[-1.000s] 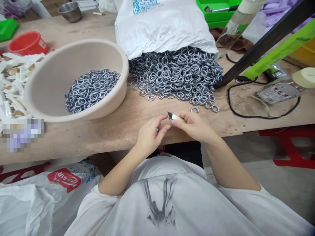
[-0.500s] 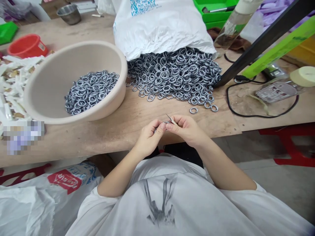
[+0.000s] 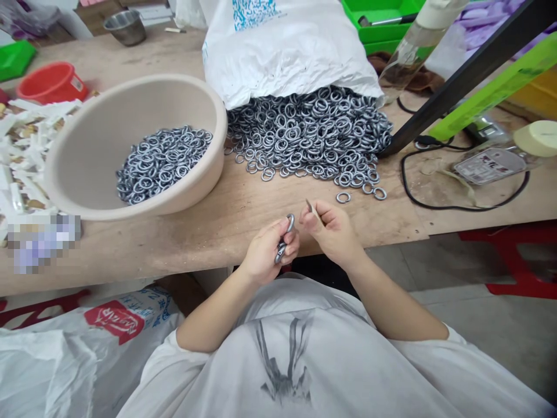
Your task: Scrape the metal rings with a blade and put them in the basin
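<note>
My left hand (image 3: 270, 248) is closed on grey rings (image 3: 290, 223), one pinched upright between thumb and finger and at least one more lower in the palm. Just to its right, my right hand (image 3: 333, 232) grips a small thin blade (image 3: 310, 206) whose tip points up past the thumb. The two hands are apart, over the table's front edge. Beyond them lies a heap of grey rings (image 3: 304, 136), spilling from the mouth of a white sack (image 3: 287, 58). More rings (image 3: 163, 165) rest inside a beige basin (image 3: 209, 180) on the left.
White offcuts (image 3: 21, 151) and a red tub (image 3: 47, 84) are at the far left. A black post (image 3: 435, 110), a black cable (image 3: 404, 180) and a labelled bottle (image 3: 491, 165) stand or lie at the right. A metal bowl (image 3: 126, 29) sits at the back.
My hands have moved apart from touching each other. My left hand has turned, so the rings in it now show; my right hand has drawn slightly right with the blade.
</note>
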Available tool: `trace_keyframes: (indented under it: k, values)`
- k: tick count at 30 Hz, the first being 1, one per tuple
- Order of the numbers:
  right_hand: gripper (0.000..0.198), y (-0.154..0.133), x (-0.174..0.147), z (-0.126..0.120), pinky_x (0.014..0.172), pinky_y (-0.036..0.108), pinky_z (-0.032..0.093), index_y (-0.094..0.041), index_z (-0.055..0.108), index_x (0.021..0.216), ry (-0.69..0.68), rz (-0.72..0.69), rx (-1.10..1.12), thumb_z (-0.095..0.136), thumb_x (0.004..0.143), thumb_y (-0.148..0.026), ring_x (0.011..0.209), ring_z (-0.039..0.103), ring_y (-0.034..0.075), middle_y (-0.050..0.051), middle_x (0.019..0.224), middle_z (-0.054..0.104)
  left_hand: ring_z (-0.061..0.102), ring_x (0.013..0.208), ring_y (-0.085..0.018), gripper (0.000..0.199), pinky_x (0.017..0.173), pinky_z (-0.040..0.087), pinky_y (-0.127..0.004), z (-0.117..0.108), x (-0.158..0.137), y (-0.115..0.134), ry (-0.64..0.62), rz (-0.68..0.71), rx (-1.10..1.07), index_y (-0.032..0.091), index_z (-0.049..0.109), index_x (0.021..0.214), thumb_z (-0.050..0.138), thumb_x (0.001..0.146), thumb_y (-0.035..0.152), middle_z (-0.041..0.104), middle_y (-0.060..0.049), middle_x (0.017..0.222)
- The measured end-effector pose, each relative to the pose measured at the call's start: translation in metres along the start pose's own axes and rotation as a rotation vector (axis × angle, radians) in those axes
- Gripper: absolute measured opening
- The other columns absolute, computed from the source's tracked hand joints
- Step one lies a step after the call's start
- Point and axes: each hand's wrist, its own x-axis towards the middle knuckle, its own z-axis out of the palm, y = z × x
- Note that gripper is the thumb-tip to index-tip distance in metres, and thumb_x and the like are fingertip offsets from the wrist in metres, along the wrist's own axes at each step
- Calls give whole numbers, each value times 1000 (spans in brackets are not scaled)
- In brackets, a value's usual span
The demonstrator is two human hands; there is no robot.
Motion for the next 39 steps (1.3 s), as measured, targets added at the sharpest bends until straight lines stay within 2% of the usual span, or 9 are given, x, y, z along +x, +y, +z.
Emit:
trace_keyframes:
  k: [4, 9, 18, 22, 26, 30, 32, 36, 39]
  values:
    - [48, -3, -6, -2, 59, 28, 34, -21, 53, 68, -51, -239, -340, 50, 97, -59, 62, 48, 13, 0, 64, 53, 30, 41, -3, 45, 39, 24, -14, -1, 0, 1, 41, -1, -66, 18, 42, 65, 69, 84, 48, 38, 6, 51]
    - [45, -4, -13, 3, 57, 28, 29, -21, 46, 65, -73, -304, -448, 53, 97, -51, 59, 43, 12, -2, 64, 48, 32, 40, -3, 41, 39, 25, -15, 0, 0, -1, 102, 2, -75, 18, 43, 67, 69, 84, 44, 39, 6, 51]
    - [53, 12, 5, -12, 57, 28, 34, -21, 55, 72, 86, -41, -263, 50, 91, -70, 59, 43, 13, -3, 60, 46, 31, 42, -4, 44, 40, 24, -16, 2, -9, -3, -66, -18, 2, 18, 42, 63, 66, 86, 47, 40, 4, 52]
    - [43, 6, -4, 1, 66, 27, 46, -22, 64, 99, -54, -41, -11, 69, 83, -62, 72, 58, 15, 1, 85, 65, 32, 43, -4, 41, 40, 24, -15, 0, -7, -7, 13, 4, -33, 18, 43, 66, 69, 84, 44, 39, 6, 52]
    - [35, 4, -2, 4, 67, 29, 49, -21, 65, 89, -137, 28, 70, 68, 85, -56, 69, 60, 16, 0, 77, 64, 32, 42, -4, 43, 40, 25, -16, 0, -6, -7, -3, -14, -16, 18, 43, 63, 70, 83, 45, 39, 6, 51]
    - [36, 17, 11, -34, 68, 33, 45, -19, 68, 77, 174, -9, -398, 60, 90, -52, 72, 58, 20, 4, 74, 61, 35, 41, -4, 36, 40, 27, -17, -2, -7, -2, 17, -50, 1, 17, 47, 64, 66, 83, 40, 42, 5, 53]
    - [29, 26, 14, -58, 76, 38, 46, -19, 75, 96, 343, 44, -759, 64, 88, -45, 88, 61, 27, 10, 94, 66, 37, 42, -5, 23, 39, 29, -17, -4, -6, 1, 54, -65, -26, 15, 56, 71, 66, 80, 34, 44, 4, 54]
    - [33, 42, 14, -86, 75, 40, 45, -20, 77, 109, 344, 148, -1068, 63, 89, -43, 93, 62, 32, 14, 106, 68, 42, 45, -7, 22, 38, 32, -16, -6, -1, 7, 127, -52, -79, 17, 64, 94, 64, 73, 22, 51, 4, 61]
    - [27, 45, 13, -84, 75, 39, 45, -20, 79, 100, 341, 99, -994, 65, 89, -40, 89, 62, 29, 12, 97, 70, 47, 48, -9, 13, 36, 34, -16, -7, 3, 10, 195, -51, -101, 17, 61, 83, 63, 75, 26, 54, 3, 64]
